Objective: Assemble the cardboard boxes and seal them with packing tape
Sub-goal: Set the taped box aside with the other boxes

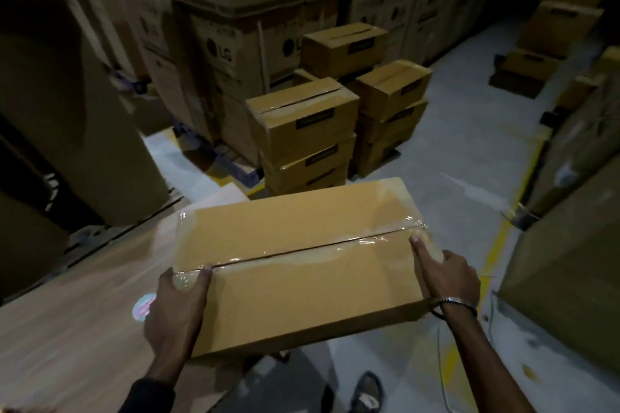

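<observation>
A closed brown cardboard box [295, 265] hangs in front of me, held up between both hands. Clear packing tape runs along its centre seam and wrinkles over both ends. My left hand [176, 308] grips the box's left end, thumb lying on the taped top. My right hand [449, 275] grips the right end, its thumb pointing along the top next to the seam. The fingers of both hands are hidden behind the box's sides.
Two stacks of taped boxes [302, 131] [392, 111] stand on the grey floor just ahead. Tall large cartons [221, 54] rise behind them. A wooden table [77, 312] lies at the left with a round sticker [145, 307]. More cartons line the right side [567, 245]. A yellow floor line [503, 238] runs there.
</observation>
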A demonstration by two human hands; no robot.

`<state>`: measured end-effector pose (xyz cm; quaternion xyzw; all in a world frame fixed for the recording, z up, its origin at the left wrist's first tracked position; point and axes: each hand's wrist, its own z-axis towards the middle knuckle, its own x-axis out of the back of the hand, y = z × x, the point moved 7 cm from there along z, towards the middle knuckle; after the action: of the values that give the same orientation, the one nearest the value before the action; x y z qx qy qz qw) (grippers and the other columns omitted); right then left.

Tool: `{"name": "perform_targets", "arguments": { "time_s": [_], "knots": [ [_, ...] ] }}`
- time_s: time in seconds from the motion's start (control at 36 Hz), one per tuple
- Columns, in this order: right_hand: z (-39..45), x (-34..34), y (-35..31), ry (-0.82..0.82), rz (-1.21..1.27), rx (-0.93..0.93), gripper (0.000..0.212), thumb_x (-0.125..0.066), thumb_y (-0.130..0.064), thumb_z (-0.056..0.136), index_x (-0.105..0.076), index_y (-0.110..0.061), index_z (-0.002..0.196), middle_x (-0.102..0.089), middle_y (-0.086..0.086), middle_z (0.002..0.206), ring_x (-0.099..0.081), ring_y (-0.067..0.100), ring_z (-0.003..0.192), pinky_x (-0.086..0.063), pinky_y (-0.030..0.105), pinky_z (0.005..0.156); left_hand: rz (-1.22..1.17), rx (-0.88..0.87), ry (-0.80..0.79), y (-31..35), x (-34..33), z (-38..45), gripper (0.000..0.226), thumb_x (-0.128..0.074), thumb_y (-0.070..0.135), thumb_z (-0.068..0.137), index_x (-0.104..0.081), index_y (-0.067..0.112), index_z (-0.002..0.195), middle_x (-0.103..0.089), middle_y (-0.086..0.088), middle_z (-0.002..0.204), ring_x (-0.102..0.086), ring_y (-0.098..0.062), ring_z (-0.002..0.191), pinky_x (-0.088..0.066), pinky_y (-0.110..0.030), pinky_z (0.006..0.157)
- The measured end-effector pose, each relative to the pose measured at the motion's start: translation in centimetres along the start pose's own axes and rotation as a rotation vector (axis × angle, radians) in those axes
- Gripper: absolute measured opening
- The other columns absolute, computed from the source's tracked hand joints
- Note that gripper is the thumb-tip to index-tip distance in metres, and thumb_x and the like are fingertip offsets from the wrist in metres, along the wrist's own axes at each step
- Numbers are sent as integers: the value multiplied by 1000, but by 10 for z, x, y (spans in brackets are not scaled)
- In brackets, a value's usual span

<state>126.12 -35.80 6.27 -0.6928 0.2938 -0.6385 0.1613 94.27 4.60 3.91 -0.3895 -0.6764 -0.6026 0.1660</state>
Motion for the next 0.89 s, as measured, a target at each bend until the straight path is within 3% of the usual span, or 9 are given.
{"name": "perform_targets", "arguments": {
  "time_s": [0.14,0.25,0.39,0.47,0.53,0.58,0.72,0.81,0.89],
  "knots": [
    [75,5,28,-20,76,-73,88,-46,-97,74,-70,-12,77,-71,18,86,-61,36,76,-50,39,70,12,-145,-56,85,-67,18,76,-61,74,91,-49,24,147,-67,-19,133,-62,-47,118,-46,-51,94],
    [143,4,60,-26,120,-143,95,-40,-105,67,-71,-17,84,-72,14,90,-65,39,84,-56,44,80,48,-165,-148,135,-133,39,95,-54,91,75,-45,29,147,-70,-10,128,-66,-40,109,-51,-50,90],
    [209,-3,93,-32,207,-281,91,-45,-102,66,-73,-18,82,-73,7,86,-67,36,80,-59,48,83,64,-276,-203,206,-194,48,88,-62,81,74,-43,37,148,-69,-5,132,-66,-38,113,-50,-47,91],
    [242,-15,94,-50,257,-290,72,-56,-84,83,-73,-16,99,-69,9,105,-65,40,105,-51,47,95,54,-318,-213,240,-230,59,91,-64,82,74,-41,38,151,-67,-2,136,-65,-34,117,-51,-51,96],
    [260,-30,96,-88,279,-335,83,-59,-82,84,-67,-12,130,-65,16,133,-59,42,124,-46,50,104,55,-326,-226,256,-256,77,94,-65,83,72,-40,39,151,-66,0,138,-65,-33,118,-52,-52,97],
    [282,-53,106,-129,297,-393,102,-59,-90,76,-56,-16,146,-56,15,150,-54,41,134,-44,55,111,48,-327,-269,269,-286,102,93,-71,83,71,-40,43,148,-65,5,138,-65,-28,118,-53,-53,100],
    [333,-147,130,-266,426,-496,125,-75,-86,66,-27,-26,164,-33,5,168,-38,37,149,-38,62,116,-4,-298,-417,275,-379,188,101,-91,71,63,-37,56,147,-62,14,141,-64,-23,123,-54,-57,103],
    [350,-200,141,-320,552,-595,114,-86,-63,75,-23,-30,164,-42,3,160,-48,40,139,-49,65,104,-11,-320,-522,271,-438,240,96,-91,59,68,-39,51,149,-62,10,142,-63,-24,125,-54,-58,103],
    [379,-256,148,-389,472,-523,76,-79,-42,91,-48,-4,149,-66,12,115,-66,33,98,-54,62,98,22,-340,-618,255,-507,289,90,-91,54,69,-45,49,147,-66,9,138,-66,-21,124,-54,-59,103]
  ]
}}
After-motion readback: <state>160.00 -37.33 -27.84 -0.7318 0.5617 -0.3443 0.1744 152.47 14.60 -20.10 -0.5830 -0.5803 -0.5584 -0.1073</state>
